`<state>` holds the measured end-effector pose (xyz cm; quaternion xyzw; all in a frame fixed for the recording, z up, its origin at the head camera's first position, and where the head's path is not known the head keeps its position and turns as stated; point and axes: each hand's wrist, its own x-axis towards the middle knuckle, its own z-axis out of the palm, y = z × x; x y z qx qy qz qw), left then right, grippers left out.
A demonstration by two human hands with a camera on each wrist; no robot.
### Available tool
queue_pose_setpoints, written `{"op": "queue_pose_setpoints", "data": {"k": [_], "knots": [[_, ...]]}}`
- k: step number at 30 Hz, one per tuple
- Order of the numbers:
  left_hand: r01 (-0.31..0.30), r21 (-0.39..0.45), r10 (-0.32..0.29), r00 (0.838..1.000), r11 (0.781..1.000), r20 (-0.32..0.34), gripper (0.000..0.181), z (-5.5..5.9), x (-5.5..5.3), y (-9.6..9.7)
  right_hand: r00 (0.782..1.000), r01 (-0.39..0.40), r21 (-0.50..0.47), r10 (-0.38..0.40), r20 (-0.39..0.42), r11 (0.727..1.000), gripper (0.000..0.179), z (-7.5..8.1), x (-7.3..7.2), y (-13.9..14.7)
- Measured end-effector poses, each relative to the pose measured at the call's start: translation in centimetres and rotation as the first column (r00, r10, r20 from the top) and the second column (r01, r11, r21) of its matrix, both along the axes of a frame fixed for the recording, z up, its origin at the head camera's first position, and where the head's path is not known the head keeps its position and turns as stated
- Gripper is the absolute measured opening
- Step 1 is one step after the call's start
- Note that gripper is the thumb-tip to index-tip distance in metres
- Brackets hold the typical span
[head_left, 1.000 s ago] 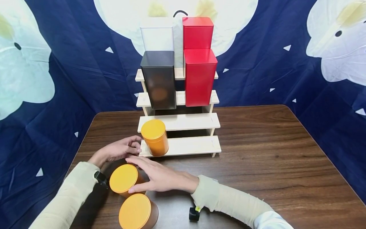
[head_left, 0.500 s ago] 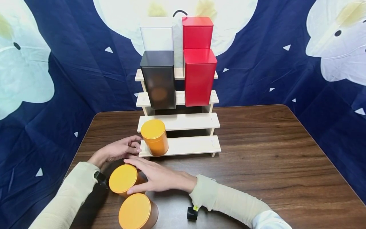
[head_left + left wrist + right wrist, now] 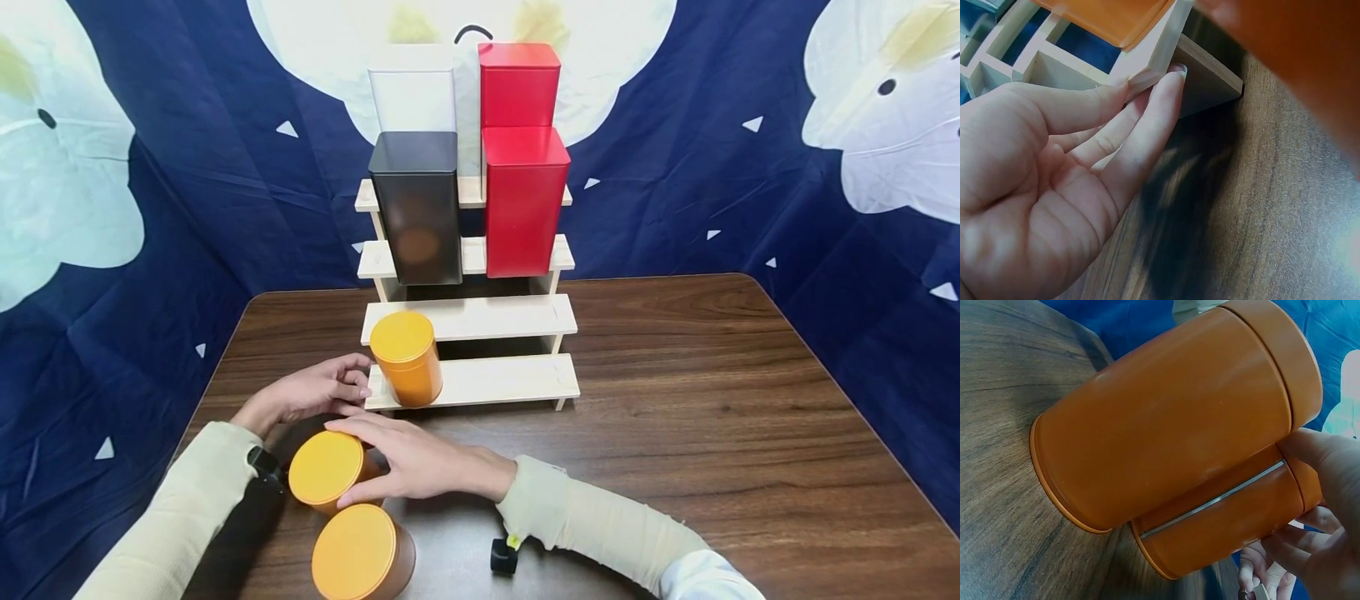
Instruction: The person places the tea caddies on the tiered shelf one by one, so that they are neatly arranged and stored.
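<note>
My left hand point(image 3: 309, 395) pinches the left end of the lowest step point(image 3: 510, 379) of a pale wooden tiered stand; in the left wrist view its thumb and fingers point(image 3: 1157, 115) meet at the plank's corner. At the left of the table, my right hand point(image 3: 420, 460) grips an orange round tin point(image 3: 324, 468) near its lid, thumb on the near side and fingers on the far side. The right wrist view shows this tin point(image 3: 1235, 509) with a silver seam, beside a second orange tin point(image 3: 354, 554) nearer me. A third orange tin point(image 3: 408, 362) stands on the lowest step's left end.
Higher on the stand are a black square tin point(image 3: 416, 212), two red square tins point(image 3: 527, 208) and a white square tin point(image 3: 412, 100). Brown wooden table point(image 3: 712, 417) extends to the right. Blue patterned cloth point(image 3: 660, 192) hangs behind and at the sides.
My right hand has shifted very slightly to the left around the tin. The left hand and the tins have stayed in place.
</note>
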<state>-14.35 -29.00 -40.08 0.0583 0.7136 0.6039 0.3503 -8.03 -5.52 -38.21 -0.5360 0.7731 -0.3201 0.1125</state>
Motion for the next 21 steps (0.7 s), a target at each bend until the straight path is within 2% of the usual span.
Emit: {"op": "queue_pose_setpoints", "data": {"k": [6,11,21], "knots": [[-0.004,-0.004,0.004,1.0,1.0,0.0,0.048,0.1,0.0,0.0,1.0,-0.001,-0.01,0.001,-0.003,1.0,0.076,0.1,-0.1,0.6],[0.002,-0.007,-0.002,1.0,1.0,-0.003,0.051,0.1,0.0,0.1,1.0,-0.002,-0.062,0.001,-0.014,0.998,0.076,0.1,-0.3,1.0],[-0.002,-0.017,0.002,1.0,1.0,-0.002,0.053,0.1,0.1,0.1,1.0,0.025,-0.101,-0.024,0.014,0.995,0.079,0.2,-0.8,1.8]]}}
